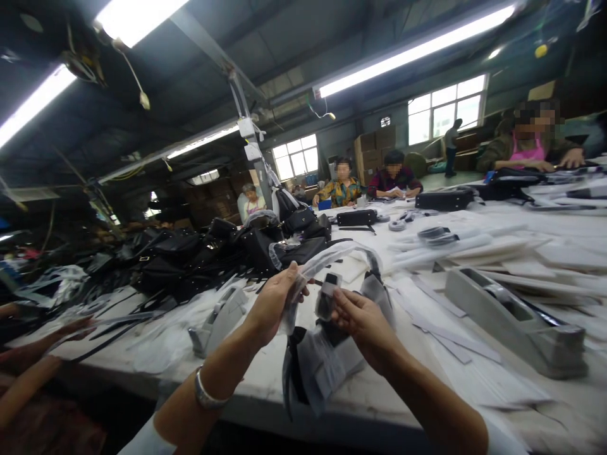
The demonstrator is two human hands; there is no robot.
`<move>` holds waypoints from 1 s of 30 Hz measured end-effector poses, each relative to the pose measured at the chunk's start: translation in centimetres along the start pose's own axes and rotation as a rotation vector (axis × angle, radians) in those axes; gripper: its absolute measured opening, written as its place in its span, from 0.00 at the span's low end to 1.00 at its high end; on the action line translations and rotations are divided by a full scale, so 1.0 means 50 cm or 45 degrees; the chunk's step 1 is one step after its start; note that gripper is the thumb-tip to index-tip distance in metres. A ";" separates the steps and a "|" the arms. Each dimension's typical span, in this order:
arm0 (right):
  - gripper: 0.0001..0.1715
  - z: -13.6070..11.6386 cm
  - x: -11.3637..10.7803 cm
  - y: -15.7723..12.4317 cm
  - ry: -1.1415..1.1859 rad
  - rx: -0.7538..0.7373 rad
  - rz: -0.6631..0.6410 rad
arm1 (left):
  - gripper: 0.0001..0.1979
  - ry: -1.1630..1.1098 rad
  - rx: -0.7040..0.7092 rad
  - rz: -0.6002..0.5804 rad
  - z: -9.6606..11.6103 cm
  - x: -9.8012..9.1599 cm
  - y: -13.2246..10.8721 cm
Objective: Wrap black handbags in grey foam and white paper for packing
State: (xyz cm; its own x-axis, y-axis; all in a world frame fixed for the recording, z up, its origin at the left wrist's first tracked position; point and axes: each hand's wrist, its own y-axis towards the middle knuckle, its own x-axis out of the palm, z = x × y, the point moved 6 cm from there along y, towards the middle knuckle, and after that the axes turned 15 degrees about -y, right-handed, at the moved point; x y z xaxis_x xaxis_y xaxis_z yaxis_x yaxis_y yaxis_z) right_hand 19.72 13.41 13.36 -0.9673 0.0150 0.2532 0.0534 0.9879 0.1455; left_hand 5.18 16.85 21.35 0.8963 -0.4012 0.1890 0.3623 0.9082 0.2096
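My left hand (284, 294) is closed round a bag handle (353, 248) wrapped in clear plastic film, which arches up and over to the right. My right hand (360, 316) pinches a small dark tab (326, 297), partly covered with a pale, translucent wrap, between thumb and fingers. Just below both hands, a black bag (327, 366) with translucent wrapping sits at the table's near edge. Its lower part is blurred, and I cannot make out how the tab joins the bag.
Grey tape dispensers stand at right (516, 322) and left (220, 322). Black bags (175, 265) are heaped at back left. Pale flat strips (450, 335) lie on the white table (408, 404). Another person's hands (71, 328) work at far left; several people sit across the table.
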 end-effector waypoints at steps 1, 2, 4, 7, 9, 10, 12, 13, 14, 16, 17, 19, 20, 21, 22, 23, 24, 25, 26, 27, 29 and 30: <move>0.20 0.002 0.007 0.003 0.109 0.047 -0.004 | 0.23 0.012 0.001 0.005 0.004 0.000 0.001; 0.20 0.003 0.014 0.006 0.197 0.086 -0.006 | 0.22 0.035 0.003 0.002 0.009 0.002 0.003; 0.19 0.001 0.028 0.010 0.323 0.119 0.002 | 0.21 0.064 -0.013 -0.024 0.015 0.009 0.005; 0.18 -0.010 0.042 0.011 0.446 0.099 0.017 | 0.22 0.050 -0.031 -0.035 0.022 0.018 0.009; 0.18 -0.015 0.049 0.010 0.471 0.092 0.011 | 0.22 0.041 -0.033 -0.041 0.024 0.021 0.011; 0.19 -0.017 0.051 0.009 0.463 0.091 0.007 | 0.22 0.042 -0.035 -0.044 0.025 0.022 0.013; 0.21 -0.019 0.051 0.010 0.417 0.063 0.012 | 0.22 0.060 -0.044 -0.053 0.026 0.020 0.016; 0.21 -0.020 0.049 0.012 0.385 0.033 0.017 | 0.22 0.075 -0.048 -0.055 0.026 0.019 0.018; 0.21 -0.022 0.047 0.014 0.353 -0.003 0.025 | 0.22 0.092 -0.053 -0.056 0.025 0.016 0.020; 0.21 -0.023 0.040 0.020 0.300 -0.054 0.052 | 0.22 0.119 -0.066 -0.054 0.024 0.012 0.024; 0.21 -0.022 0.036 0.022 0.282 -0.065 0.077 | 0.22 0.128 -0.074 -0.052 0.023 0.010 0.026; 0.21 -0.021 0.031 0.022 0.267 -0.071 0.120 | 0.21 0.131 -0.087 -0.047 0.021 0.007 0.029; 0.21 -0.022 0.031 0.019 0.269 -0.083 0.129 | 0.21 0.124 -0.094 -0.053 0.020 0.006 0.030; 0.21 -0.025 0.033 0.016 0.274 -0.103 0.125 | 0.20 0.116 -0.102 -0.067 0.018 0.007 0.031; 0.21 -0.029 0.035 0.012 0.283 -0.127 0.122 | 0.20 0.109 -0.111 -0.088 0.017 0.007 0.032; 0.21 -0.034 0.038 0.007 0.295 -0.149 0.119 | 0.19 0.106 -0.124 -0.112 0.015 0.008 0.033; 0.21 -0.038 0.040 0.002 0.306 -0.167 0.117 | 0.19 0.104 -0.140 -0.137 0.012 0.009 0.034; 0.20 -0.042 0.042 -0.003 0.312 -0.178 0.117 | 0.19 0.101 -0.164 -0.163 0.009 0.009 0.034; 0.20 -0.046 0.043 -0.006 0.309 -0.185 0.110 | 0.20 0.096 -0.193 -0.188 0.006 0.010 0.033; 0.20 -0.049 0.045 -0.009 0.306 -0.189 0.100 | 0.20 0.090 -0.223 -0.211 0.003 0.010 0.033; 0.21 -0.054 0.049 -0.010 0.291 -0.203 0.070 | 0.21 0.082 -0.266 -0.243 -0.001 0.010 0.031; 0.21 -0.056 0.049 -0.010 0.286 -0.213 0.064 | 0.21 0.083 -0.273 -0.250 -0.001 0.010 0.030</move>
State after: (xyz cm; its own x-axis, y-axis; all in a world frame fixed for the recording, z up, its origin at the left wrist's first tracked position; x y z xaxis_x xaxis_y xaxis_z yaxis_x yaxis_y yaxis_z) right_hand 18.01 12.54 16.59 -0.8840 0.0105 0.4673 0.1583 0.9474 0.2781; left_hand 6.16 18.02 21.72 0.8159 -0.5692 0.1013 0.5697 0.8214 0.0275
